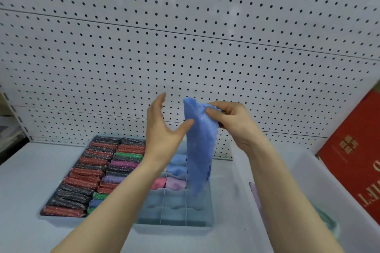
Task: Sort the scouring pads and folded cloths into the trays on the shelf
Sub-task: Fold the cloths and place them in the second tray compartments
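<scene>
Blue cloth (pixel 200 146) hangs below the pinching right hand (pixel 232 123)

Only readable stuff is on the red box (pixel 353 156) leaning at the right edge: big pale letters running sideways that look like "IFT", cut off by the frame. There's also a small gold emblem higher up, too blurry to read.

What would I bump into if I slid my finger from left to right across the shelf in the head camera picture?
Tray of scouring pads → divided tray with folded cloths → clear bin → red box.
</scene>
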A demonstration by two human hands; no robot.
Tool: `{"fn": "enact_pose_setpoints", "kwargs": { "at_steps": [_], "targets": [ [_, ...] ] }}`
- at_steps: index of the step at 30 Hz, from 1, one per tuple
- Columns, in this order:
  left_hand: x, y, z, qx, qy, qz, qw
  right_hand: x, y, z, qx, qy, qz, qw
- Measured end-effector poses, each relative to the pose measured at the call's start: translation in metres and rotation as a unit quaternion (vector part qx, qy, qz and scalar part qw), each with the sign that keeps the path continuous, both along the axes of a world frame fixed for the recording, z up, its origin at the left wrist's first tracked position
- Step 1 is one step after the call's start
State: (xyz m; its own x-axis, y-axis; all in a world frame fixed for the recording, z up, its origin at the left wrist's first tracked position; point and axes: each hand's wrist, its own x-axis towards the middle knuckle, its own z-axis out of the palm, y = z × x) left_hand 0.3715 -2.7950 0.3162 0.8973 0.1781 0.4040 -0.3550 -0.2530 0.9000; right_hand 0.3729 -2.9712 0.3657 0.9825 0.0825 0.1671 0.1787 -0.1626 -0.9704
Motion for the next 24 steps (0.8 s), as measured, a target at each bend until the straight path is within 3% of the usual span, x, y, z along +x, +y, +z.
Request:
{"fn": "enact_pose_setpoints", "kwargs": {
  "at_steps": [2, 3, 5, 9, 12, 16, 19, 21, 24],
  "targets": [
    [0.010, 0.005, 0.004, -0.039, 0.149, -0.104, 0.983, -0.003, -0.007, 0.009, -0.022, 0.007, 0.047, 0.999],
    [0.012, 0.008, 0.007, -0.056, 0.177, -0.157, 0.970, -0.004, -0.012, 0.013, -0.030, 0.010, 0.063, 0.997],
    [0.016, 0.011, 0.010, -0.084, 0.166, -0.217, 0.958, -0.008, -0.019, 0.022, -0.046, 0.009, 0.080, 0.996],
    [0.014, 0.008, 0.020, -0.159, 0.130, -0.216, 0.955, -0.012, -0.032, 0.026, -0.067, 0.001, 0.033, 0.997],
    [0.008, 0.005, 0.025, -0.125, 0.101, -0.186, 0.969, -0.017, -0.037, 0.022, -0.112, -0.003, -0.002, 0.994],
    [0.008, 0.004, 0.026, -0.111, 0.078, -0.187, 0.973, -0.021, -0.036, 0.026, -0.094, 0.001, -0.050, 0.994],
    [0.013, -0.002, 0.023, -0.059, 0.076, -0.174, 0.980, -0.006, -0.023, 0.017, -0.210, -0.044, -0.191, 0.958],
    [0.016, -0.010, 0.020, -0.058, 0.084, -0.155, 0.983, -0.002, -0.010, 0.012, -0.267, -0.069, -0.233, 0.932],
    [0.014, -0.020, 0.021, -0.047, 0.074, -0.145, 0.986, -0.005, 0.007, 0.013, -0.152, -0.053, -0.180, 0.970]
  ]
}}
